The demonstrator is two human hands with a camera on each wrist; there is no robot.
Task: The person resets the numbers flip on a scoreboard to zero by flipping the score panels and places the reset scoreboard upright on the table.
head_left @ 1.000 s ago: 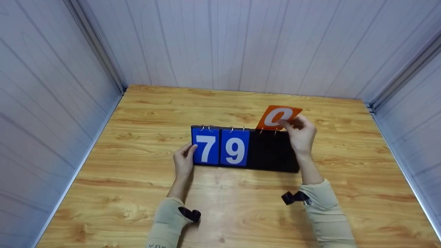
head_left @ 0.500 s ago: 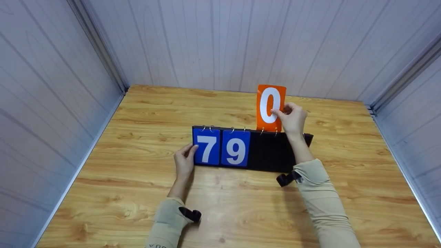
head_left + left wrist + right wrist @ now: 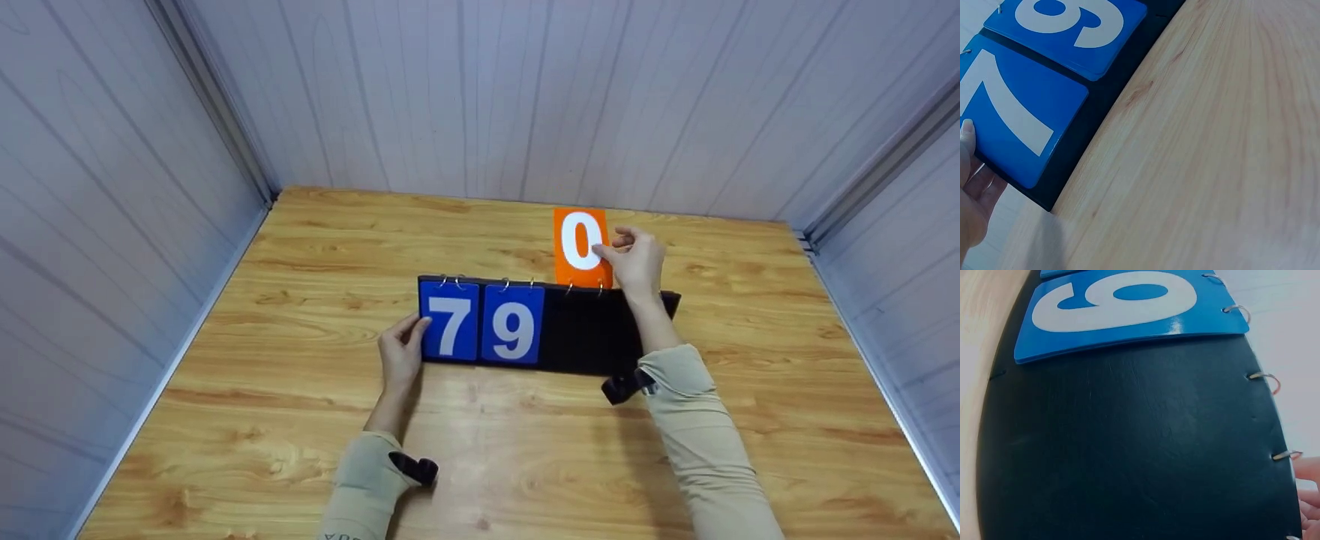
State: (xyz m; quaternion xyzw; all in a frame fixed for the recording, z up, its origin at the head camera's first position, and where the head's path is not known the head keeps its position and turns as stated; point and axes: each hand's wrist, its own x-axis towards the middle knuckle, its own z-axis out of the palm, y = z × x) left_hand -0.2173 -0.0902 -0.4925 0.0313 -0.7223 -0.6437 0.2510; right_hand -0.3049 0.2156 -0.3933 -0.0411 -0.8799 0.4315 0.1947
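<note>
A black tabletop flip scoreboard (image 3: 585, 334) stands on the wooden table, facing me. Blue number cards showing 7 (image 3: 450, 322) and 9 (image 3: 513, 326) hang from rings on its left half. My left hand (image 3: 400, 356) grips the left end, thumb on the front and fingers behind, as the left wrist view confirms. An orange card with a white 0 (image 3: 581, 241) is flipped over the top edge and leans back. Beside it is my right hand (image 3: 637, 262), thumb and fingers parted, the thumb tip overlapping the card. In the right wrist view only fingertips (image 3: 1310, 495) show, behind the rings.
The scoreboard's right half is bare black, its far right end partly hidden by my right forearm. Pale panelled walls (image 3: 495, 97) enclose the wooden table (image 3: 510, 450) at the back and both sides. Black wrist cameras (image 3: 414, 468) sit on both sleeves.
My right hand lifted the orange 0 card up over the top edge, then let it go; the card has tipped farther back. The left hand has kept its hold on the scoreboard.
</note>
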